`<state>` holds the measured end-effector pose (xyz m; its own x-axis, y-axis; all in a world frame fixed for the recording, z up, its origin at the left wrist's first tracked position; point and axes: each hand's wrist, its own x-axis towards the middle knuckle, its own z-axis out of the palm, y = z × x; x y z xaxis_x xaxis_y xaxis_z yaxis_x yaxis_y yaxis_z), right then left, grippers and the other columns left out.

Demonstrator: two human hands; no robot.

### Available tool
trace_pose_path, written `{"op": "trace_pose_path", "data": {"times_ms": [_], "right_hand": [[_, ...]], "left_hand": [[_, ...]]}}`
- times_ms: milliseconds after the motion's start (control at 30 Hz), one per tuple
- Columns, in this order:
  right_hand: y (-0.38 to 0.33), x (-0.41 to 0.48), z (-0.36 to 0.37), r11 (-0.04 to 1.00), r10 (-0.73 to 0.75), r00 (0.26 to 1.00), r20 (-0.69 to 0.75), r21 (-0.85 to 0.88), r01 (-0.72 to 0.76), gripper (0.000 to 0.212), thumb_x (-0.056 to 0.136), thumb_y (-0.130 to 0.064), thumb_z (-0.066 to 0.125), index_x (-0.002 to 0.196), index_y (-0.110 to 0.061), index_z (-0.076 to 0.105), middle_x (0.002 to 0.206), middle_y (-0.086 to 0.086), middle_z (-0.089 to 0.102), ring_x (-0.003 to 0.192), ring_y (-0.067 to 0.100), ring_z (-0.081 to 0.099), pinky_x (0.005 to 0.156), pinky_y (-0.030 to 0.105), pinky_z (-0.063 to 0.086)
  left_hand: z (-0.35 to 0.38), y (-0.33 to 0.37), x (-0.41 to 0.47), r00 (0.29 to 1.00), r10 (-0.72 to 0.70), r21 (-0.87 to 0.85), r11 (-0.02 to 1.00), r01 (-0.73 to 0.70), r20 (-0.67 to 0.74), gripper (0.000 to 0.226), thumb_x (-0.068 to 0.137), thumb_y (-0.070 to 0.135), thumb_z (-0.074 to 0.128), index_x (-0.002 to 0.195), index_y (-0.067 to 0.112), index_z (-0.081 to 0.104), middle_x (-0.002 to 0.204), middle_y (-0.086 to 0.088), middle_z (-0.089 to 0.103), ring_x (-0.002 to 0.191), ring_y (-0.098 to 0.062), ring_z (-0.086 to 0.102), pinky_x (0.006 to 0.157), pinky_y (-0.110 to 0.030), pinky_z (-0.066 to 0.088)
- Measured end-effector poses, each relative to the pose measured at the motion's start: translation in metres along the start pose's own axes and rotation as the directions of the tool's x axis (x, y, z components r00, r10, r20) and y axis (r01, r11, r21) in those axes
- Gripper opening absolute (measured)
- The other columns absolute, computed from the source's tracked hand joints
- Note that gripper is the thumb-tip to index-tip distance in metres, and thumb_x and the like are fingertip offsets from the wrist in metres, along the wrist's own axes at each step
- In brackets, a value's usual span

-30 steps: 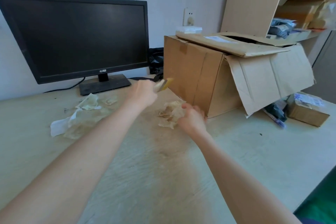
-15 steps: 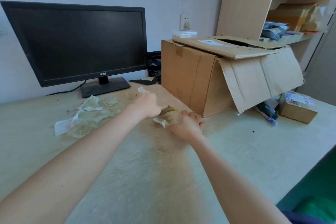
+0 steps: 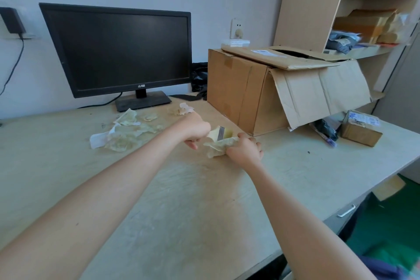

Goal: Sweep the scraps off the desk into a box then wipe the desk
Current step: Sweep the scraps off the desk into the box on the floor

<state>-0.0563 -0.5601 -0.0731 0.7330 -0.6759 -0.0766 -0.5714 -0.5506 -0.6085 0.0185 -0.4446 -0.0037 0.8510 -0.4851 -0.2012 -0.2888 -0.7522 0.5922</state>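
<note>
The left hand [image 3: 195, 129] is clenched round the end of a small pale yellow tool with a grey metal band [image 3: 220, 133]. It may be a little brush, but the view is too blurry to be sure. The tool's wide end touches a crumpled pale paper scrap [image 3: 217, 146]. The right hand [image 3: 245, 150] grasps that scrap with curled fingers and holds it down on the pale wooden desk [image 3: 204, 200].

From the hands, the big brown cardboard box [image 3: 236, 88] stands near, at 1 o'clock, with one flap hanging down its side. A heap of pale crumpled paper scraps [image 3: 122, 134] lies on the desk at 9 o'clock. A few small bits [image 3: 179, 110] lie at 11 o'clock, in front of the black flat monitor [image 3: 122, 50]. A small brown cardboard parcel [image 3: 361, 129] sits well apart at 3 o'clock.
</note>
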Motion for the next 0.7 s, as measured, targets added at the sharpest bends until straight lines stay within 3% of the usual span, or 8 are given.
{"op": "trace_pose_path", "data": {"times_ms": [200,367,433,467,533,567,633,700], "right_hand": [[0.013,-0.015,-0.013,1.0,0.025,0.999,-0.023,0.009,-0.025,0.063,0.086,-0.016,0.044,0.146,-0.017,0.026,0.148,0.014,0.034,0.138,0.032,0.025,0.11,0.04,0.023],[0.019,-0.024,-0.024,1.0,0.006,0.999,-0.041,-0.012,-0.007,0.064,0.084,-0.006,0.039,0.146,-0.017,0.026,0.148,0.014,0.032,0.138,0.032,0.024,0.112,0.042,0.022],[0.023,-0.028,-0.028,0.999,-0.045,0.999,-0.011,-0.004,0.045,0.07,0.081,-0.005,0.04,0.147,-0.021,0.025,0.149,0.012,0.03,0.139,0.031,0.021,0.114,0.044,0.02],[0.025,-0.03,-0.029,0.996,-0.089,0.995,0.032,0.008,0.089,0.073,0.078,-0.006,0.042,0.147,-0.024,0.024,0.151,0.011,0.027,0.14,0.03,0.019,0.115,0.045,0.018],[0.027,-0.035,-0.032,0.985,-0.175,0.97,0.17,0.025,0.173,0.08,0.076,-0.008,0.051,0.147,-0.03,0.021,0.155,0.005,0.019,0.144,0.028,0.012,0.116,0.049,0.014],[0.027,-0.037,-0.032,0.98,-0.196,0.951,0.241,0.011,0.2,0.085,0.075,-0.012,0.057,0.148,-0.032,0.018,0.156,0.003,0.016,0.145,0.027,0.01,0.116,0.051,0.014],[0.025,-0.037,-0.03,0.969,-0.201,0.93,0.307,-0.078,0.235,0.092,0.074,-0.023,0.068,0.148,-0.034,0.013,0.157,0.003,0.014,0.146,0.026,0.008,0.115,0.051,0.014],[0.024,-0.035,-0.023,0.956,-0.187,0.94,0.284,-0.168,0.241,0.092,0.077,-0.032,0.069,0.148,-0.032,0.011,0.156,0.005,0.016,0.145,0.027,0.011,0.114,0.048,0.016]], "left_hand": [[-0.013,-0.001,-0.018,0.992,-0.001,-0.037,0.999,-0.004,-0.123,0.023,0.086,0.003,0.041,0.063,0.006,0.045,0.058,-0.007,0.043,0.043,-0.02,0.045,0.046,-0.026,0.046],[-0.022,0.004,-0.032,0.983,0.025,0.084,0.996,-0.009,-0.184,0.022,0.087,0.006,0.042,0.066,0.005,0.047,0.059,-0.009,0.047,0.044,-0.024,0.054,0.042,-0.022,0.038],[-0.017,0.005,-0.039,0.987,0.027,0.138,0.99,-0.005,-0.158,0.018,0.087,0.006,0.04,0.077,0.003,0.054,0.072,-0.014,0.057,0.046,-0.024,0.055,0.043,-0.023,0.038],[-0.013,0.004,-0.039,0.988,0.035,0.151,0.988,-0.012,-0.151,0.023,0.087,0.006,0.039,0.091,-0.001,0.061,0.088,-0.02,0.063,0.047,-0.024,0.056,0.042,-0.024,0.037],[-0.004,0.0,-0.037,0.991,0.042,0.169,0.985,-0.019,-0.13,0.044,0.087,0.006,0.038,0.125,-0.009,0.054,0.118,-0.027,0.061,0.048,-0.024,0.057,0.04,-0.023,0.033],[0.0,-0.003,-0.036,0.991,0.058,0.181,0.983,-0.036,-0.12,0.044,0.087,0.007,0.038,0.125,-0.009,0.054,0.113,-0.027,0.061,0.049,-0.023,0.056,0.039,-0.023,0.032],[0.008,-0.007,-0.036,0.984,0.123,0.22,0.971,-0.093,-0.126,0.023,0.088,0.01,0.038,0.085,0.002,0.059,0.072,-0.019,0.054,0.049,-0.024,0.053,0.042,-0.023,0.032],[0.014,-0.01,-0.032,0.968,0.199,0.218,0.962,-0.164,-0.152,0.024,0.09,0.013,0.038,0.068,0.008,0.048,0.058,-0.008,0.04,0.051,-0.024,0.046,0.046,-0.023,0.033]]}}
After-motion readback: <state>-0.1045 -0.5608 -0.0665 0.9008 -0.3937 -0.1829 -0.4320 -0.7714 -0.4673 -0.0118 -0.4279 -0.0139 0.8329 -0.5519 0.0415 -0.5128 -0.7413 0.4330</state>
